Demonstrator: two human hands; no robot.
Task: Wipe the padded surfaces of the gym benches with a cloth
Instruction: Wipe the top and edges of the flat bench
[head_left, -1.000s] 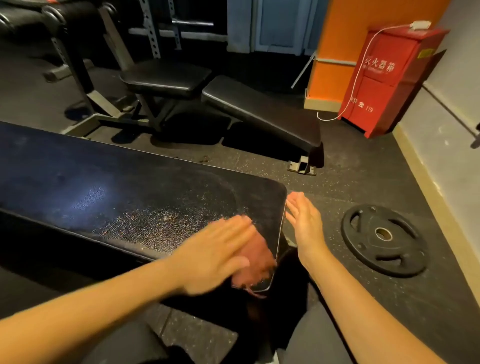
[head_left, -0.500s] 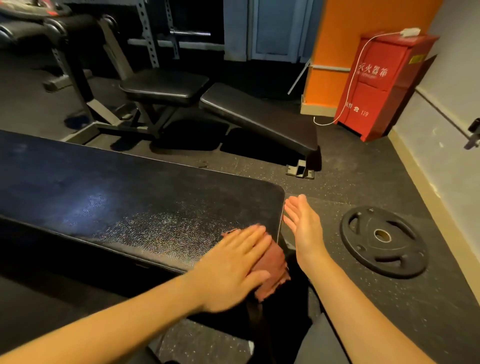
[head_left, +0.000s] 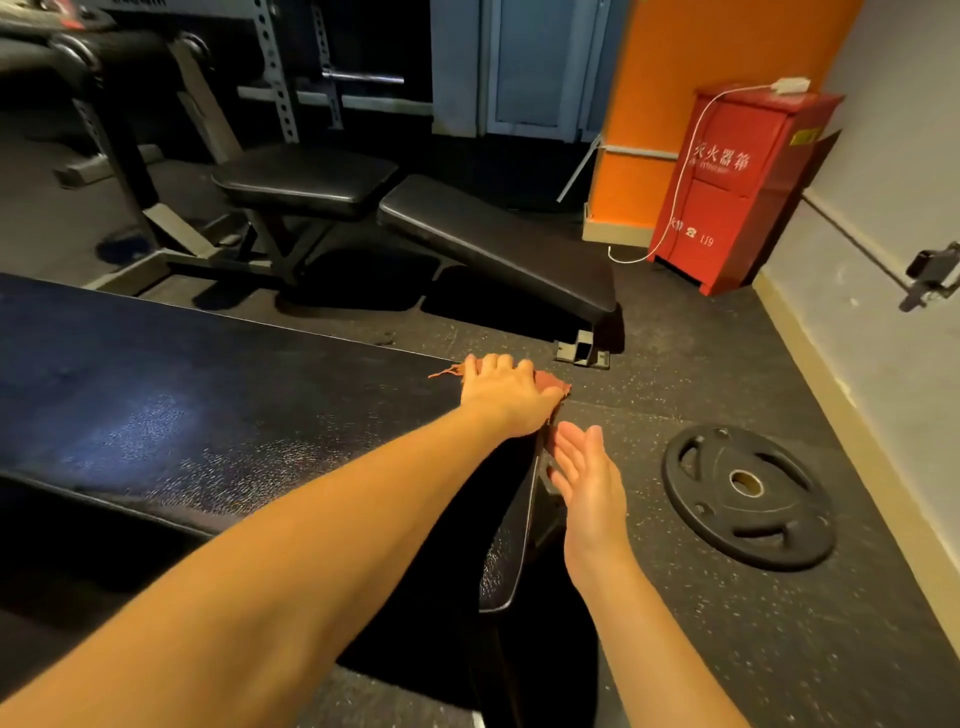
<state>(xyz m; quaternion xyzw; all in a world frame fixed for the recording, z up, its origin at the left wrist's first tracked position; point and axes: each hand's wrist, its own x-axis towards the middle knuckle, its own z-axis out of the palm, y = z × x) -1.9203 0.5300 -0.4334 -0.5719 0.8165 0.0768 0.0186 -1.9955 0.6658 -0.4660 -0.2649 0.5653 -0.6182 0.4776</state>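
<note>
From the head view, my left hand (head_left: 506, 397) lies palm down at the far right corner of the bench (head_left: 208, 415) in front of me, spread wide, with the fingers pressing the reddish cloth (head_left: 551, 385) onto the black pad. The cloth is directly under that hand. 1 frayed tip pokes out to the left of my fingers and a larger fold shows past my knuckles on the right, just at the pad's end edge. My right hand (head_left: 584, 478) is off the pad, just beside the bench's short end and nearer to me than the cloth, palm turned toward the bench, fingers straight and loose, holding nothing. Of my 2 hands, the left 1 is the only 1 touching the cloth. The pad's long axis runs away to my left, so from this corner I judge the next stroke has to go either left along that length or back toward me along the short end. Beyond, across the speckled floor, a second bench (head_left: 493, 244) with its seat and sloped back pad waits well apart, with a weight plate (head_left: 748, 488) flat on the floor to my right.
</note>
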